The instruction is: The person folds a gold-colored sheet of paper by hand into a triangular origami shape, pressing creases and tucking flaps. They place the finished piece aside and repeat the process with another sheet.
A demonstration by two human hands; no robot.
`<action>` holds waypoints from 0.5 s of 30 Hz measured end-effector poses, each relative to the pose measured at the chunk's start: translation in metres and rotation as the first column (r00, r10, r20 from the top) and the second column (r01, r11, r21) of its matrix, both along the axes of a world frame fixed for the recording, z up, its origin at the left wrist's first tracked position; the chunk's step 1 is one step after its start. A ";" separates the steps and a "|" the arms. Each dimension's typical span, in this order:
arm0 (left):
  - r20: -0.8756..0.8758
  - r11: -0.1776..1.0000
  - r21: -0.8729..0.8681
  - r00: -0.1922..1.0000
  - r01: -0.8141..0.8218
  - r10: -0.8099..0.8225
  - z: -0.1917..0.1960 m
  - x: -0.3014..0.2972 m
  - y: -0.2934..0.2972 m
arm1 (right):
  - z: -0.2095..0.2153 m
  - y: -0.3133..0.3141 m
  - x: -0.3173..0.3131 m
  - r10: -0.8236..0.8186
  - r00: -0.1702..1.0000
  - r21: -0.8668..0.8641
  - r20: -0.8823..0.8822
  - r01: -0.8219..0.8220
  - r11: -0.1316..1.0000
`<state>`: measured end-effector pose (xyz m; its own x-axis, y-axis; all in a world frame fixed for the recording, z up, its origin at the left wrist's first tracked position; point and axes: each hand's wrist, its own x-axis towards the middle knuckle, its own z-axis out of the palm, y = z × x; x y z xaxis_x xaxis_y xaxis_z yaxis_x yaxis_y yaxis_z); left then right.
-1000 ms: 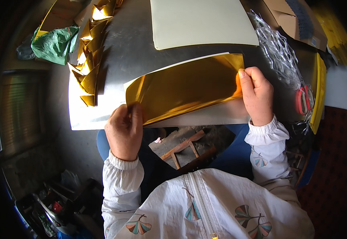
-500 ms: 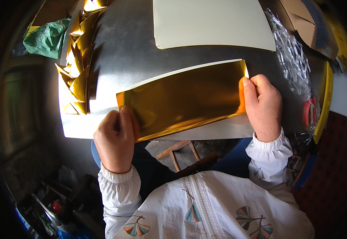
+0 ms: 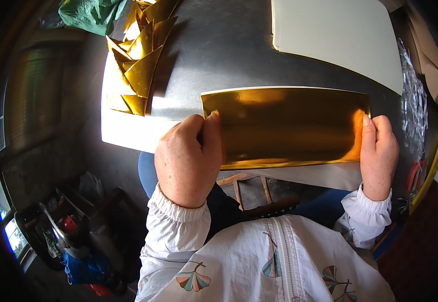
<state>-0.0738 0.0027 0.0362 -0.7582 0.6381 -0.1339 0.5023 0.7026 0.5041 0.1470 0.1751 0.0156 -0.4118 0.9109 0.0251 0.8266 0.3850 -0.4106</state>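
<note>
At the left, a row of folded gold pieces (image 3: 141, 70) with pointed corners lies on the dark table (image 3: 219, 55); I judge these are already finished. Next, the left hand (image 3: 186, 158) pinches one end of a gold sheet (image 3: 289, 126), its thumb on top. This sheet, held over the table's near edge, shows no pointed folds, so its shaping seems yet to be done. It is long, mirror-like and brownish in the shadow, with a thin white border at the far side. Behind it, a flat stack of pale sheets (image 3: 337, 40) looks unworked. The right hand (image 3: 378, 153) grips the other end.
</note>
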 end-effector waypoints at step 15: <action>-0.001 1.000 0.019 1.000 -0.018 0.018 -0.001 0.001 0.002 | 0.000 -0.001 -0.002 -0.033 0.999 0.019 0.032 0.032 0.999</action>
